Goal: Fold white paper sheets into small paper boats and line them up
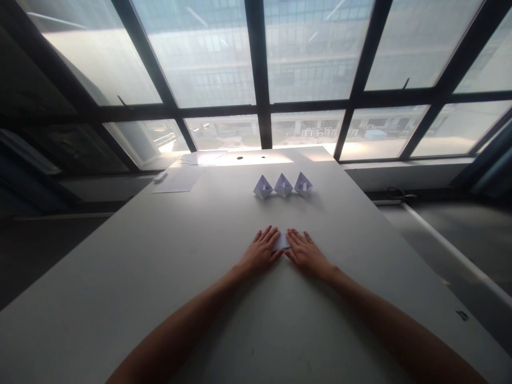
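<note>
Plainly, hands: left hand (261,251) and right hand (304,252) lie flat, fingers spread, gripping nothing, pressing down.
Paper: small folded paper (281,241), pale and creased, pinned under both sets of fingertips; only a strip between the hands shows.
Beyond the fingertips: three paper boats (283,185), pointed, sharp-folded, side by side in a row.
Surface: smooth matte grey table (160,277).
Far left of the hands: flat loose sheets (176,183).

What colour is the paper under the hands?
White paper, faintly bluish in this light; head view.
</note>
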The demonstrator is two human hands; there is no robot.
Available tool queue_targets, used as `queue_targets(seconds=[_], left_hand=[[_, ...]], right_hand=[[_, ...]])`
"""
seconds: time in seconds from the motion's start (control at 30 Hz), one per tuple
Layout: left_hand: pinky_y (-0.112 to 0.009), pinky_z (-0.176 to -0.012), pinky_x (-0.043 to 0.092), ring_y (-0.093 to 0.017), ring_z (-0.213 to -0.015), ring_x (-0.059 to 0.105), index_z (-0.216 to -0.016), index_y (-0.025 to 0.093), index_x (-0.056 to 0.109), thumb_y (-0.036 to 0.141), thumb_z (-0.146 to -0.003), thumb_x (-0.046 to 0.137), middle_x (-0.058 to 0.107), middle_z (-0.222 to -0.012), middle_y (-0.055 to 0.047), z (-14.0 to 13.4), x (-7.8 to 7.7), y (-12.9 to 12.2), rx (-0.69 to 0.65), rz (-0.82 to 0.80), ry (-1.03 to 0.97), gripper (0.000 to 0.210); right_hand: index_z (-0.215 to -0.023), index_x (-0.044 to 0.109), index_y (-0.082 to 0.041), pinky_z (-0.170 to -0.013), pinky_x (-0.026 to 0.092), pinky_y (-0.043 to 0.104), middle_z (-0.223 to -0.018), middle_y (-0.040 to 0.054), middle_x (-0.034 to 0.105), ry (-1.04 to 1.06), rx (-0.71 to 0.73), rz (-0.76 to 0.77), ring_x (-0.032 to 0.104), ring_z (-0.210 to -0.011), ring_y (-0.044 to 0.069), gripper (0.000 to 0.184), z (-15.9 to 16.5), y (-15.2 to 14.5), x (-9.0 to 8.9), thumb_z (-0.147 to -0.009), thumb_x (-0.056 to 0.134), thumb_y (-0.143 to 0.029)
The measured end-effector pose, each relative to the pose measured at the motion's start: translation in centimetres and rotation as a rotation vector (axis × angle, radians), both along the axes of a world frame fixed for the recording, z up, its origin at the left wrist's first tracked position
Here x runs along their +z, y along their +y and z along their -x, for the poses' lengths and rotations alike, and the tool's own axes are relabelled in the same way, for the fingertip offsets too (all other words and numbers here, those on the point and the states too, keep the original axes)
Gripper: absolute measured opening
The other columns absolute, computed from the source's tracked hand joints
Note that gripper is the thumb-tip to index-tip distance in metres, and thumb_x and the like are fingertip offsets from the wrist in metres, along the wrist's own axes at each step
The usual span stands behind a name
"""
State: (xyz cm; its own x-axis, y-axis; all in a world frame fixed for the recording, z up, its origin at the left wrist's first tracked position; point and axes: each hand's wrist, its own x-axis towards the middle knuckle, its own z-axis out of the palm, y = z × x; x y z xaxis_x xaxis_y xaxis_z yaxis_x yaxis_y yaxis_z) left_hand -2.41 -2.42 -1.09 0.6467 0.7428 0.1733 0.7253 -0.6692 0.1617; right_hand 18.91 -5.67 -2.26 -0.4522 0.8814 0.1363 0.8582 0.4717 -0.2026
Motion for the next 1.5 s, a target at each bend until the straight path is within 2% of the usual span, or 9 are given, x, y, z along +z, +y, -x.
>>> queue_targets(seconds=[0.27,0.4,0.53,0.7,0.93,1.1,1.17,1.3,1.5], left_hand=[[-0.045,-0.119,0.022,-0.028,-0.148,0.019,-0.149,0.013,0.034,0.064,-0.096,0.033,0.028,-0.158,-0.016,0.0,-0.8,0.5,0.084,0.018,-0.021,0.073],[-0.041,-0.119,0.024,-0.025,-0.147,0.023,-0.151,0.006,0.027,0.051,-0.1,0.031,0.029,-0.157,-0.019,0.0,-0.8,0.6,0.117,0.006,-0.075,0.069],[-0.041,-0.12,0.018,-0.02,-0.148,0.018,-0.153,0.015,0.026,0.039,-0.103,0.022,0.027,-0.159,-0.011,-0.2,-0.4,-0.1,-0.012,-0.032,-0.039,0.055],[-0.043,-0.12,0.015,-0.022,-0.149,0.014,-0.155,0.015,0.019,0.057,-0.101,0.023,0.02,-0.16,-0.013,-0.4,-0.1,-0.9,-0.105,-0.005,0.095,0.069],[-0.043,-0.12,0.012,-0.024,-0.15,0.009,-0.155,0.013,0.016,0.063,-0.098,0.022,0.015,-0.161,-0.015,-0.3,0.1,-0.9,-0.105,-0.004,0.146,0.077],[-0.043,-0.12,0.012,-0.025,-0.15,0.009,-0.155,0.012,0.016,0.062,-0.098,0.025,0.013,-0.161,-0.015,-0.3,0.1,-1.0,-0.092,0.009,0.137,0.077],[-0.044,-0.12,0.012,-0.025,-0.15,0.01,-0.155,0.013,0.016,0.057,-0.099,0.028,0.014,-0.161,-0.014,-0.4,-0.1,-0.8,-0.066,0.005,0.127,0.072],[-0.047,-0.12,0.011,-0.024,-0.15,0.01,-0.155,0.013,0.017,0.039,-0.099,0.033,0.016,-0.161,-0.013,-0.5,-0.4,-0.5,0.0,0.013,0.136,0.064],[-0.052,-0.12,0.006,-0.024,-0.15,0.006,-0.156,0.015,0.015,0.034,-0.096,0.035,0.015,-0.162,-0.011,-0.5,0.2,-1.3,-0.038,-0.038,0.144,0.066]], right_hand=[[-0.152,0.03,-0.008,-0.12,0.011,0.049,-0.158,0.0151,0.026,-0.001,0.011,0.006,0.016,-0.148,0.023,0.066,0.0,0.0,0.0,-0.102,0.021,-0.05],[-0.152,0.029,-0.007,-0.12,0.01,0.049,-0.158,0.0152,0.025,-0.012,0.011,0.01,0.015,-0.149,0.023,0.063,0.0,0.0,0.1,-0.101,0.024,-0.046],[-0.152,0.028,-0.007,-0.12,0.009,0.048,-0.158,0.0151,0.024,-0.022,0.001,0.022,0.015,-0.148,0.023,0.062,0.1,0.0,0.2,-0.1,0.026,-0.041],[-0.153,0.026,-0.009,-0.12,0.006,0.049,-0.159,0.0129,0.022,-0.033,-0.012,0.005,0.013,-0.149,0.022,0.061,0.2,-0.1,0.0,-0.1,0.024,-0.038],[-0.154,0.018,-0.005,-0.118,0.003,0.056,-0.161,0.0171,0.012,-0.031,-0.245,0.037,0.005,-0.15,0.027,0.073,-0.3,-0.4,-1.0,-0.099,0.02,-0.052],[-0.153,0.018,-0.002,-0.119,0.005,0.054,-0.16,0.0189,0.015,0.044,-0.391,-0.016,0.005,-0.15,0.027,0.07,-0.4,-0.3,-0.8,-0.101,0.019,-0.048],[-0.154,0.019,-0.003,-0.12,0.008,0.05,-0.16,0.0167,0.016,0.08,-0.305,-0.055,0.006,-0.15,0.024,0.066,-0.1,-0.4,-0.2,-0.102,0.017,-0.043],[-0.154,0.022,-0.01,-0.12,0.011,0.046,-0.159,0.0126,0.023,0.066,0.005,-0.027,0.015,-0.149,0.021,0.062,0.7,-0.9,0.8,-0.103,0.016,-0.045],[-0.153,0.025,-0.011,-0.119,0.009,0.052,-0.158,0.0137,0.023,-0.009,0.032,-0.007,0.016,-0.148,0.024,0.066,1.2,-1.1,0.5,-0.102,0.019,-0.051]])
